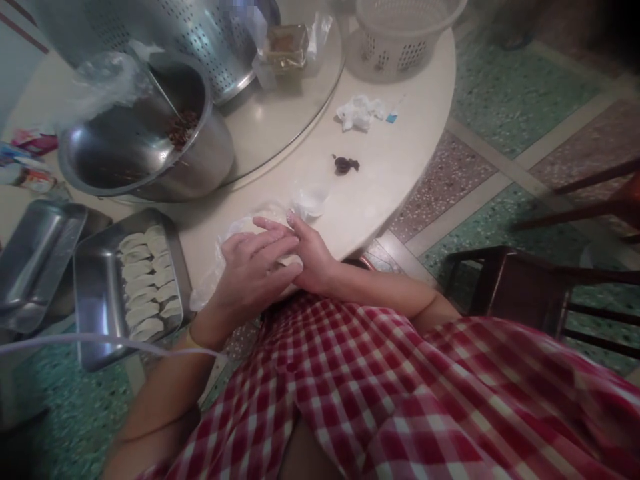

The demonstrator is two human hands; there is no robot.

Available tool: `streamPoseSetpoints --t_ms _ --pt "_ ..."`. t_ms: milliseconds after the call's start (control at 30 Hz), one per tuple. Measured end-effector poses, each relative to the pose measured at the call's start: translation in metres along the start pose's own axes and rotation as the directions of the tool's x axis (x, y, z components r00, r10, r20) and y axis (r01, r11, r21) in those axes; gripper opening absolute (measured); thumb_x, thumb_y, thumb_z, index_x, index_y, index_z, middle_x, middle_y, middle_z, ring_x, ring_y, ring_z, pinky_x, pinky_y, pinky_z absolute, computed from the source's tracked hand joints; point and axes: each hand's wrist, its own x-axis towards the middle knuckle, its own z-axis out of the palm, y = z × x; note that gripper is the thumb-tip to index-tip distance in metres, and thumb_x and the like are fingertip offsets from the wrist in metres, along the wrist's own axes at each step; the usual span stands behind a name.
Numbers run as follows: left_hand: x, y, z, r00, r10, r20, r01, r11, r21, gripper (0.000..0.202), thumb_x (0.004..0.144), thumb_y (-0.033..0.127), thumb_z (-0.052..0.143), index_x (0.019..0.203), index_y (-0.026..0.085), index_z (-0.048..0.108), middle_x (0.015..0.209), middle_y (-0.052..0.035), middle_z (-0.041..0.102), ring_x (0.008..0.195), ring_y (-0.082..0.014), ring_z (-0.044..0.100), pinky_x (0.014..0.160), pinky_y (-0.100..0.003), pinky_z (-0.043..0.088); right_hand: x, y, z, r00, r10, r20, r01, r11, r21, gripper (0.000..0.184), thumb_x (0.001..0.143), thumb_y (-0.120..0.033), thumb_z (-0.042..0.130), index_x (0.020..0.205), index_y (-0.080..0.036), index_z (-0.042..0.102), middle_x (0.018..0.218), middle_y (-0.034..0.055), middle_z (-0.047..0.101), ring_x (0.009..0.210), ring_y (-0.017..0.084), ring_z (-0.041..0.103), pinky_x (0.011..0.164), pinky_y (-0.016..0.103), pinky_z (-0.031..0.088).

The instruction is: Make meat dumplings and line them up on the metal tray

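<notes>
My left hand point(257, 270) bends over my right hand point(314, 257) at the table edge, with its fingers across the right palm. Between the two hands shows a small pale piece of dough, apparently a dumpling wrapper point(286, 261); most of it is hidden by my fingers. Crumpled clear plastic point(207, 283) lies beneath and beside my hands. To the left, a metal tray point(97, 297) holds rows of folded dumplings point(143, 287). A deep steel pot point(215, 150) behind it contains dark minced filling point(181, 130) and a metal utensil handle.
A perforated steel colander point(200, 40) and a wrapped block point(287, 47) occupy the glass turntable. A white plastic basket point(400, 47), crumpled tissue point(357, 112) and a small dark object point(345, 164) are on the table. At right is a dark chair point(520, 287); another metal tray point(43, 260) sits far left.
</notes>
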Motion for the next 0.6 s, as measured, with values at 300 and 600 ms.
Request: streamPoseSetpoints --t_ms 300,600 --pt "-0.001 -0.004 -0.003 1.000 -0.014 0.001 0.013 0.991 0.130 0.017 0.091 0.040 0.062 0.102 0.028 0.067 0.110 -0.0050 0.068 0.112 -0.0249 0.059 0.094 -0.043 0.044 -0.004 -0.010 0.001 0.976 0.197 0.090 -0.213 0.801 0.559 0.052 0.101 -0.046 0.018 0.127 -0.018 0.055 0.083 0.0030 0.067 0.077 0.017 0.063 0.075 0.030 0.055" --pt "-0.006 0.003 0.007 0.994 0.082 -0.069 -0.067 0.979 0.194 0.006 0.086 0.027 0.069 0.092 0.028 0.069 0.118 -0.0019 0.065 0.114 -0.0233 0.053 0.097 -0.041 0.039 -0.008 -0.009 0.002 0.972 0.218 0.090 -0.232 0.817 0.528 0.053 0.101 -0.049 0.019 0.132 -0.020 0.052 0.087 0.0013 0.066 0.072 0.016 0.061 0.082 0.032 0.052"
